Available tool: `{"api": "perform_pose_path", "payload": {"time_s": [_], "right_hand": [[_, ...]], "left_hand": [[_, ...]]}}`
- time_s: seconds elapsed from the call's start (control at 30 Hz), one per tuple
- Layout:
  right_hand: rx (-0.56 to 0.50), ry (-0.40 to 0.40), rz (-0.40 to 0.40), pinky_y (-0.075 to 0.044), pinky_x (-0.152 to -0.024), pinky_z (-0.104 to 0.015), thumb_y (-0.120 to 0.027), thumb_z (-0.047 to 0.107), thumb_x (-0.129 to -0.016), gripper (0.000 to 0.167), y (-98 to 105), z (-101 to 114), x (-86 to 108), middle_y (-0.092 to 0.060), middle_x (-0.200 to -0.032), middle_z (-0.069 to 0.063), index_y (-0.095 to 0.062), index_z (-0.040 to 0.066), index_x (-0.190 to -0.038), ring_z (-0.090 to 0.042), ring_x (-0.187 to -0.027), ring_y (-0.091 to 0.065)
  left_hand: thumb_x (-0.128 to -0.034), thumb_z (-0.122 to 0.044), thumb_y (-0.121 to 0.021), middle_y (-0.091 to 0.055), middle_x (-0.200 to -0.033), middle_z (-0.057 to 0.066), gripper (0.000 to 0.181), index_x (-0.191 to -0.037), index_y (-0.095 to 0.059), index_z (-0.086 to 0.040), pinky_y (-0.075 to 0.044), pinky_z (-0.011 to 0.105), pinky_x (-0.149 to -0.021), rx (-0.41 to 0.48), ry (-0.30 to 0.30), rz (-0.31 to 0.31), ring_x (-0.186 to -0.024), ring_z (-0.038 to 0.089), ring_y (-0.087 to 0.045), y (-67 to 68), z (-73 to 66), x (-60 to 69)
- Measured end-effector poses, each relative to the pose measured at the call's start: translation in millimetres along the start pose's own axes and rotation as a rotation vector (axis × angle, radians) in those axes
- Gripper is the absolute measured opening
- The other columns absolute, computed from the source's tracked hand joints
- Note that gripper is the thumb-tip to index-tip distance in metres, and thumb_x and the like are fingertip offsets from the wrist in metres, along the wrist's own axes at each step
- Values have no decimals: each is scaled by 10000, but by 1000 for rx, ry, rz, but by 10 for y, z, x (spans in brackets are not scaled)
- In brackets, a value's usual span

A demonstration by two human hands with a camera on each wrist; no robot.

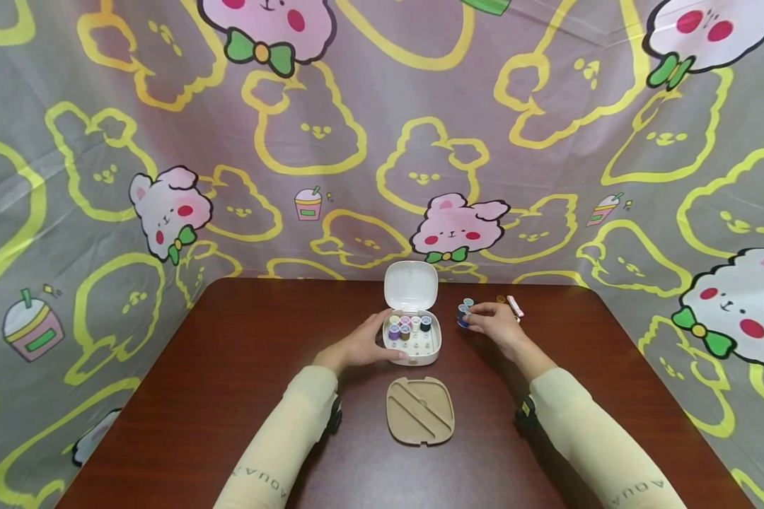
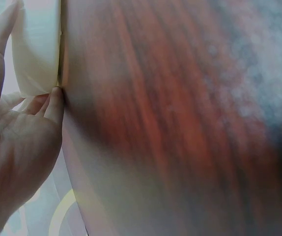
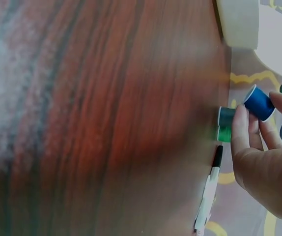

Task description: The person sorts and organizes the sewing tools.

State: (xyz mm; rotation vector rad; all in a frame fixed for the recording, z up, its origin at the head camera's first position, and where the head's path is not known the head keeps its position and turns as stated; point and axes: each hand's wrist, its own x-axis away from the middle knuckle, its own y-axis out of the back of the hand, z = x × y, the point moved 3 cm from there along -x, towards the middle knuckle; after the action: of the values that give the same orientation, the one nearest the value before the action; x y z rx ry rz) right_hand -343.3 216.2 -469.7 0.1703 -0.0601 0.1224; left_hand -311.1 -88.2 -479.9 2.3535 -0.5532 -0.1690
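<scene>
White box, lid raised. Left hand: spread wide, gripping box's left side. Right hand: narrow pinch on blue spool, right of box.

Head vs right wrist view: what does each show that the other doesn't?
Only head: the left hand holding the white box, six spools in the box, and the tan tray on the table.

Only right wrist: the palm side of the right hand, and a bright green spool beside a dark one; I can't pick out that bright green in head.

Both: the right hand, the blue spool it pinches, part of the white box, the table, and the patterned cloth.
</scene>
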Motion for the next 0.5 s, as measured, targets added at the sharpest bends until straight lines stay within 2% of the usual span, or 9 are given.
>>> {"api": "perform_pose_path", "payload": {"time_s": [0.13, 0.27, 0.5], "right_hand": [[-11, 12, 12, -570, -909, -322, -663, 17, -969, 421, -18, 15, 19, -624, -1214, -271, -535, -220, -1293, -98, -902, -710], [9, 33, 22, -576, -884, -287, -671, 30, -970, 417, -33, 29, 30, -582, -1274, -314, -550, -209, -1289, -90, -905, -705], [68, 48, 25, -576, -871, -271, -708, 88, -960, 399, -53, 57, 50, -581, -1308, -291, -616, -129, -1281, -103, -900, -725]], "left_hand": [[-807, -459, -864, -344, -1587, 139, 1067, -1628, -249, -164, -289, 493, -1198, -5, 4, 1, -1442, 289, -362, 1, 6, 0], [-807, -457, -865, -352, -1579, 141, 1063, -1626, -255, -163, -295, 496, -1195, -4, -2, -1, -1435, 291, -368, 3, 11, -3], [-806, -462, -863, -355, -1574, 137, 1061, -1625, -260, -159, -292, 495, -1195, 3, -1, 1, -1429, 288, -371, 8, -13, 14]]}}
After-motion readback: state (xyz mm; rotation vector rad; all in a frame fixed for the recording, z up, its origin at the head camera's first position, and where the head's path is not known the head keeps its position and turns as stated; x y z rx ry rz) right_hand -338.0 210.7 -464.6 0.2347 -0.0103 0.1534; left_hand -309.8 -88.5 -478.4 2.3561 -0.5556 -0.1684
